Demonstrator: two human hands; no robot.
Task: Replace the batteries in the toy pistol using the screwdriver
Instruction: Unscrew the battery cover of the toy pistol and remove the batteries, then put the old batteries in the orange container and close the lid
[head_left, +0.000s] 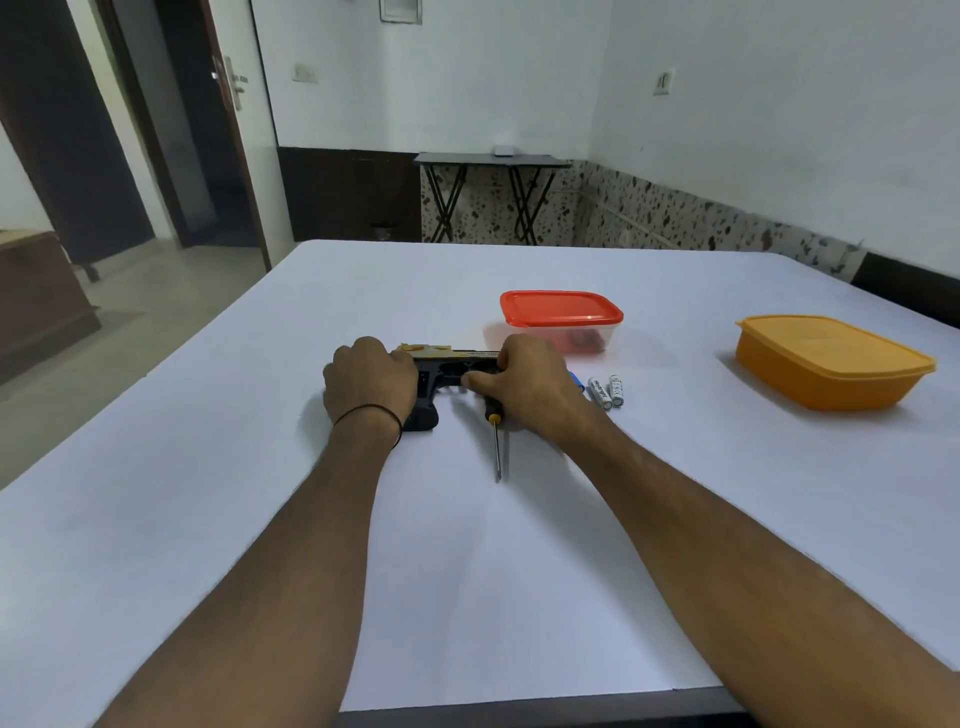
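Both hands close on the toy pistol (451, 372) lying flat on the white surface (519, 571): the left hand (371, 382) curls over its grip end, and the right hand (524, 387) holds its barrel end, thumb along the frame. Just below the right hand's palm lies the screwdriver (496, 441), tip toward the person. Two batteries (608, 391) rest just right of that hand.
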